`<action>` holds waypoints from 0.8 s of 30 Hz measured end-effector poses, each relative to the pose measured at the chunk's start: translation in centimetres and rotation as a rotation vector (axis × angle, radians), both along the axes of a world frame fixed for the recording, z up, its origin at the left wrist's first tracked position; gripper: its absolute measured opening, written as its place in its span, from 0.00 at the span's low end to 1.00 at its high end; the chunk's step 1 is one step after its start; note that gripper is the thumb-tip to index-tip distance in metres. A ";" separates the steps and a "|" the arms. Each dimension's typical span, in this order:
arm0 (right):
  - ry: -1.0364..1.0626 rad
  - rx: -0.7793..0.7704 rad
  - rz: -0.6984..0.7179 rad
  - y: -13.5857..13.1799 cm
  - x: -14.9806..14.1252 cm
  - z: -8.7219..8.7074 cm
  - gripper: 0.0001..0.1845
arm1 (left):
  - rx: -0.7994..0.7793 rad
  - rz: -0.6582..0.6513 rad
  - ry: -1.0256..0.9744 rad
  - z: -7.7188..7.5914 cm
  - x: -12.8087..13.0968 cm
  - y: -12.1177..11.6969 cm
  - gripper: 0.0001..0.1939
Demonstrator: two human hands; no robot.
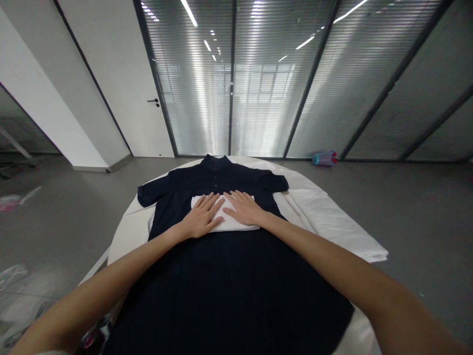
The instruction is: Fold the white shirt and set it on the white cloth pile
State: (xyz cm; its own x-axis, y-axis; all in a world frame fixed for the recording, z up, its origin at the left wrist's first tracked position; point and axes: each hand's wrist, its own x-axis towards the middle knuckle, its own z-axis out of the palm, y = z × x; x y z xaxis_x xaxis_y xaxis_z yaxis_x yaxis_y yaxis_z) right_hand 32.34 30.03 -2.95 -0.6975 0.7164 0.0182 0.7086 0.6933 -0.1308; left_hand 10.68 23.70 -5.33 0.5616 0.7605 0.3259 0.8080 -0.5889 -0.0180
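Note:
A dark navy short-sleeved garment with a collar and front buttons, long like a dress, lies spread face up with its collar at the far end. Across its chest rests a folded white cloth. My left hand lies flat on the cloth's left part, fingers spread. On the right part, my right hand also presses flat with its fingers stretched out. Neither hand grips anything. The palms hide much of the cloth's upper surface.
Under the garment is a table covered in white cloth, which hangs past the right edge. A blue and pink cylindrical item lies on the floor by the glass wall. Clear plastic wrapping is at the lower left. A white door stands beyond.

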 end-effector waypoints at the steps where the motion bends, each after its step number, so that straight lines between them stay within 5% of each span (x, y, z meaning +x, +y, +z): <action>1: 0.011 -0.008 -0.002 0.1 0.1 -0.2 0.43 | -0.002 -0.011 0.013 -0.2 -0.3 -0.4 0.34; 5: 0.058 0.013 0.035 0.8 0.8 0.4 0.39 | 0.038 -0.068 0.049 0.6 -1.1 -1.7 0.39; 12: 0.083 -0.088 0.030 4.0 1.8 2.9 0.24 | 0.174 -0.272 0.199 3.1 -2.3 -3.5 0.20; 17: 0.164 -0.185 -0.026 3.9 2.4 6.0 0.25 | 0.288 -0.298 0.205 5.4 -2.8 -3.1 0.18; 20: 0.267 -0.262 -0.133 2.7 4.8 8.4 0.25 | 0.414 -0.201 0.150 7.2 -2.1 -1.8 0.18; 24: 0.417 -0.111 -0.272 0.0 11.3 10.9 0.24 | 0.563 -0.160 0.063 9.4 2.5 1.1 0.17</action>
State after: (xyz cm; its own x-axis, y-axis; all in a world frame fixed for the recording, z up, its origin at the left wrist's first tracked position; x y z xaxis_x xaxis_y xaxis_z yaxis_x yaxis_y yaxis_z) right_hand 43.61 29.99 7.93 -0.4351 0.8844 0.1687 0.7334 0.4568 -0.5034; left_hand 13.17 24.84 4.06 0.6867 0.3839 0.6174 0.6968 -0.5895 -0.4085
